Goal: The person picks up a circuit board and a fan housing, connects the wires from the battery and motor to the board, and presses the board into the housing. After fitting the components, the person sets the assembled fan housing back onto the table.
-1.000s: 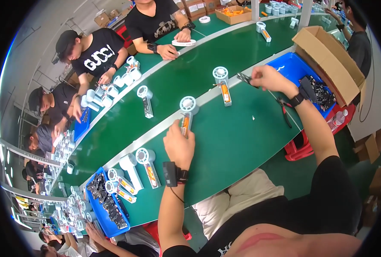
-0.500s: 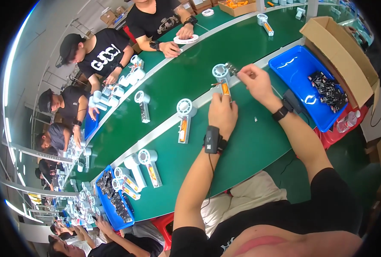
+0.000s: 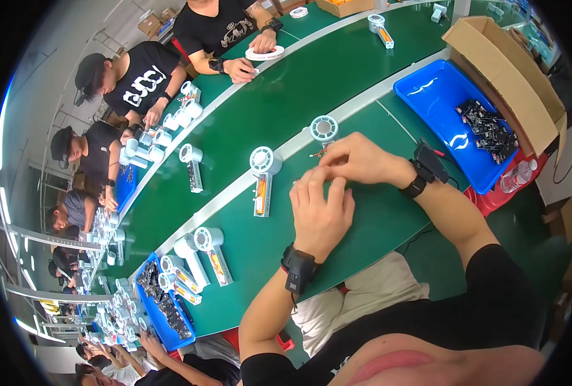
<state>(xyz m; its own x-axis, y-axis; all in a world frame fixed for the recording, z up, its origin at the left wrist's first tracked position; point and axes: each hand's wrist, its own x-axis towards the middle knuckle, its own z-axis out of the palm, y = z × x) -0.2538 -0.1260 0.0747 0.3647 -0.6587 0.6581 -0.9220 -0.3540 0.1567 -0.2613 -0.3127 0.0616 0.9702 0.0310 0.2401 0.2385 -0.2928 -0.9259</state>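
Note:
A pale blue handheld fan (image 3: pixel 324 128) lies in front of me with its round head by the metal rail; thin wires stick out at its neck. My left hand (image 3: pixel 321 215) is curled over its handle, which is hidden beneath the fingers. With fingertips pinched together, my right hand (image 3: pixel 363 159) meets the left hand over the handle, just below the fan head. Whatever the right fingertips hold is covered by the hands. To the left stands another fan (image 3: pixel 263 161), its open handle showing an orange part.
A blue tray (image 3: pixel 414 90) of black circuit boards (image 3: pixel 487 128) sits at right beside a cardboard box (image 3: pixel 505 64). More fans (image 3: pixel 212 248) and another board tray (image 3: pixel 145 309) are at left. Co-workers work across the green belt (image 3: pixel 234 138). A plastic bottle (image 3: pixel 517 175) stands far right.
My right hand has moved left and down from beside the fan head to the handle, and the small circuit board it held is now out of sight. My left hand has shifted lower and turned.

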